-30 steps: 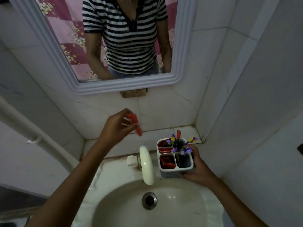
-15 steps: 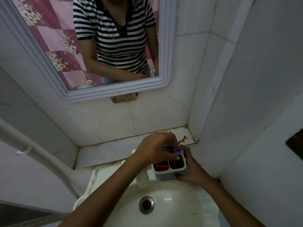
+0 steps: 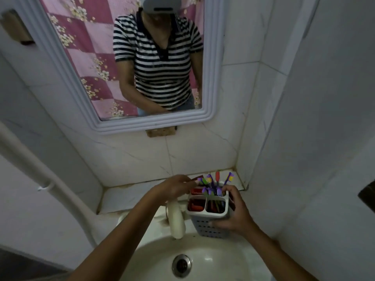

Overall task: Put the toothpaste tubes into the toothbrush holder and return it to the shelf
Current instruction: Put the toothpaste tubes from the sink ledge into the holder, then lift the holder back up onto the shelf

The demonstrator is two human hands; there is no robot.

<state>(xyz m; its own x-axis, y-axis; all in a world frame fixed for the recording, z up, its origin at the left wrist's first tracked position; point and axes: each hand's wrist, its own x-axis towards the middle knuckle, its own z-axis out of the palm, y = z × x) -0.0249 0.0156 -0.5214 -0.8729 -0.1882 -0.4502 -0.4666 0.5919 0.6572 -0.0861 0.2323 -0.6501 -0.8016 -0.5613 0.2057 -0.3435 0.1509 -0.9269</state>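
A white perforated toothbrush holder (image 3: 210,226) with four compartments is held over the sink's back rim by my right hand (image 3: 233,214), which grips its right side. Purple and red toothbrushes (image 3: 212,185) stick up from its right compartments. Red toothpaste tubes (image 3: 196,203) fill the left compartments. My left hand (image 3: 174,187) hovers at the holder's back left corner, fingers pinched on the end of a red tube (image 3: 197,178) that leans into the rear compartment.
A white tap (image 3: 177,219) juts over the sink (image 3: 203,258) just left of the holder. Behind it runs a tiled shelf (image 3: 129,196) into the wall corner. A mirror (image 3: 129,63) hangs above. A white pipe (image 3: 48,185) crosses at left.
My left hand carried a red tube from above the shelf down to the holder and now sits at its back left corner. The head camera tilted upward, showing more of the mirror.
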